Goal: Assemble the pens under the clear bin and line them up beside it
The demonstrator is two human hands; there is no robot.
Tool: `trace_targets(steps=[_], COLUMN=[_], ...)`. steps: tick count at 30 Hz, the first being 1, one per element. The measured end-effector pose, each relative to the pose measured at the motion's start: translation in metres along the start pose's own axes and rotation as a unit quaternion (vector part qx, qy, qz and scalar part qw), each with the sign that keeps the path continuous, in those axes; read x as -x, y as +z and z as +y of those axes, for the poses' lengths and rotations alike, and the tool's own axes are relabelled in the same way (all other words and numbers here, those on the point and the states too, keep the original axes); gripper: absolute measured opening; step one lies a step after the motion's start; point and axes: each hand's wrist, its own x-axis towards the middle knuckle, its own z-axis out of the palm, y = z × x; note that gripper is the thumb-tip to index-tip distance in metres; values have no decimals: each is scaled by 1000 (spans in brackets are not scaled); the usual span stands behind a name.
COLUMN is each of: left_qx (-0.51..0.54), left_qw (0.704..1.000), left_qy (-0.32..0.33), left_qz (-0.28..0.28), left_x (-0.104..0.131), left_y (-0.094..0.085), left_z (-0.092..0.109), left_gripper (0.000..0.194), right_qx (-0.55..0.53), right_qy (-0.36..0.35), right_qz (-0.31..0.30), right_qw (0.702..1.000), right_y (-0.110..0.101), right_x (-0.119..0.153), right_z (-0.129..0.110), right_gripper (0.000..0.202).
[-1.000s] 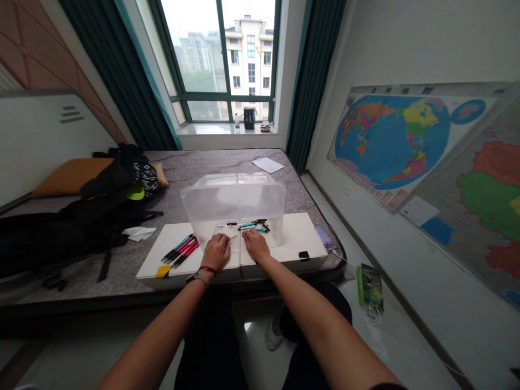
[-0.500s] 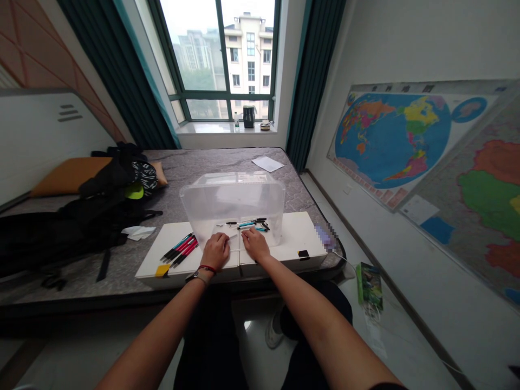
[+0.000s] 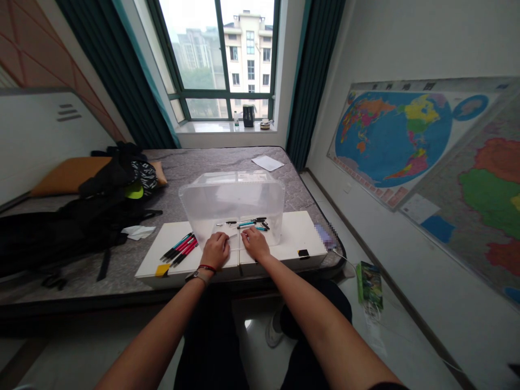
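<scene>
A clear plastic bin (image 3: 231, 197) lies on its side on white boxes (image 3: 294, 233), its opening towards me. Several black and blue pens (image 3: 252, 223) lie inside it. My left hand (image 3: 216, 250) rests at the opening's left part, its fingers curled near a thin whitish piece too small to name. Close by on the right, my right hand (image 3: 255, 244) has its fingers bent together just below the pens; what they hold, if anything, is hidden. Left of the bin, several red, black and teal pens (image 3: 181, 250) lie side by side.
The boxes stand at the front edge of a grey mattress (image 3: 170, 162). A black bag (image 3: 60, 233) and a white tissue (image 3: 138, 232) are on the left, a paper sheet (image 3: 267, 163) at the back. A green package (image 3: 369, 284) is on the floor at right.
</scene>
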Motion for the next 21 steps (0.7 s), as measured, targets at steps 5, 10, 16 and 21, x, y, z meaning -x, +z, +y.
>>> trace_targets(steps=[5,10,16,21], left_qx=[-4,-22,-46,-97], left_qw=[1000,997,993,981], left_qy=[-7,-16,-61,-117], left_qz=[-21,-66,-84,-121], left_x=[-3,-16,-44,-67], left_y=[-3,-4,-1,-2], left_z=[2,0,1,8], left_gripper=[23,29,28,29], right_qx=[5,0,2,8], right_qy=[1,3,-5,-3], right_qz=[1,0,7,2], right_qw=[1000,1000,1000,1000], right_y=[2,2,2,3], right_x=[-1,0,0,0], right_z=[1,2,2,4], right_gripper=[20,18,16,16])
